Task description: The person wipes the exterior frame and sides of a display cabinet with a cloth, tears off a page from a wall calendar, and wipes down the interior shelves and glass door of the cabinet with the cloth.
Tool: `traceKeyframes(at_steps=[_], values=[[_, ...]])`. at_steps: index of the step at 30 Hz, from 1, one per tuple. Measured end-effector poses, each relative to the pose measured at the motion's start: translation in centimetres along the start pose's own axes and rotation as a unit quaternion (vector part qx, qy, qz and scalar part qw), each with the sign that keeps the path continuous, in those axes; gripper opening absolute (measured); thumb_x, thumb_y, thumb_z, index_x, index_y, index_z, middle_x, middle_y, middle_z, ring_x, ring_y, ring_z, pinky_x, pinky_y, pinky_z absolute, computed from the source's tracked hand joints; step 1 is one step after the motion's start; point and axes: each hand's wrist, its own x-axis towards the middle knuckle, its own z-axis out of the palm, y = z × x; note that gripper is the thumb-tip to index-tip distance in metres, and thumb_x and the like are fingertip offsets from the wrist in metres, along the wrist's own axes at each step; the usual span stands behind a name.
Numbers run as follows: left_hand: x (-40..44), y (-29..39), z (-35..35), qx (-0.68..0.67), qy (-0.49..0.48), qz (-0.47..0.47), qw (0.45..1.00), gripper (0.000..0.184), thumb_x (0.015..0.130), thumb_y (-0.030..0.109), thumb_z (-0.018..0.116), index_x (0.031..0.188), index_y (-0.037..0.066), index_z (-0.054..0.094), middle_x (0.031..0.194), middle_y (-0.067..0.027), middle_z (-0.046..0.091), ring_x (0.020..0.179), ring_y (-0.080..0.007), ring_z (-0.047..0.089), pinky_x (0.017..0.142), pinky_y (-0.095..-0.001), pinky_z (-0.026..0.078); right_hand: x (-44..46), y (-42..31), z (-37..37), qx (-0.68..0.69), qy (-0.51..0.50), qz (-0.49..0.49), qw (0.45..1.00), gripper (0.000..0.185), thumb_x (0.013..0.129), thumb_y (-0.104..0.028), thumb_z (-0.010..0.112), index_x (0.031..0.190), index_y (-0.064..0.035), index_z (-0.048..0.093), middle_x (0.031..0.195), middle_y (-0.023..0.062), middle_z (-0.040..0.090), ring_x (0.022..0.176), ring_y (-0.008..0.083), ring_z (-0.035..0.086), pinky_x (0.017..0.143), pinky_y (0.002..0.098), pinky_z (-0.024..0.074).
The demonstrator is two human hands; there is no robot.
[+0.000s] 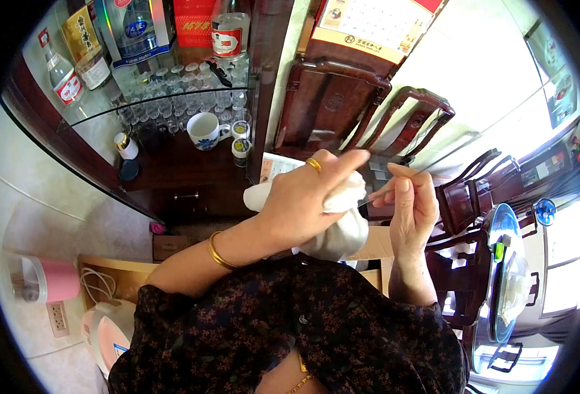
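Note:
My left hand point(306, 197), with a gold ring and a bracelet, is closed around a bunched white cloth point(346, 192). Its index finger points out to the right and looks slightly blurred. A greyish-white, rounded fabric part point(340, 238) hangs below that hand, near my chest. Just to the right, my right hand point(409, 203) is pinched, thumb against fingers, close to the cloth. A thin dark strand or rod point(363, 203) runs between the cloth and these fingertips; its exact kind is too fine to make out.
A dark cabinet holds bottles, small glasses and a white mug point(204, 131) on the left. Dark wooden chairs point(329, 98) stand ahead under a calendar point(375, 23). A glass-topped table point(500, 276) is at right. An open drawer point(375, 279) sits below my hands.

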Motion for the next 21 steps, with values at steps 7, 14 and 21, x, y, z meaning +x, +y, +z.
traceKeyframes(at_steps=[7,14,21], values=[[3.4,0.7,-4.2,-0.315,0.247,-0.114,0.909,0.050,0.076,-0.002,0.060,0.107,0.001,0.022,0.100,-0.0152,0.045,0.089,-0.0224,0.058,0.073,-0.0304,0.055,0.0,-0.4,0.1,0.001,-0.005,-0.021,1.000,0.022,0.092,-0.017,0.046,0.095,0.0038,0.054,0.065,0.0033,0.053,0.054,0.0065,0.050,0.052,0.0189,0.0429],[4.6,1.0,0.8,0.021,0.267,0.162,0.950,0.042,0.070,0.026,0.070,0.102,0.008,0.050,0.114,-0.0098,0.040,0.115,-0.0328,0.030,0.094,-0.0440,0.029,0.2,-0.2,0.1,-0.100,0.006,-0.128,0.987,0.021,0.090,-0.015,0.049,0.097,0.0037,0.053,0.075,0.0071,0.058,0.064,0.0105,0.055,0.059,0.0225,0.0452],[-3.7,-6.7,6.9,-0.009,0.198,0.039,0.979,0.037,0.068,0.010,0.066,0.101,0.005,0.051,0.114,-0.0127,0.040,0.106,-0.0335,0.038,0.090,-0.0399,0.033,0.5,1.0,-0.4,0.013,0.008,-0.012,1.000,0.026,0.094,-0.020,0.042,0.094,0.0044,0.051,0.065,0.0038,0.051,0.054,0.0076,0.049,0.053,0.0212,0.0434]])
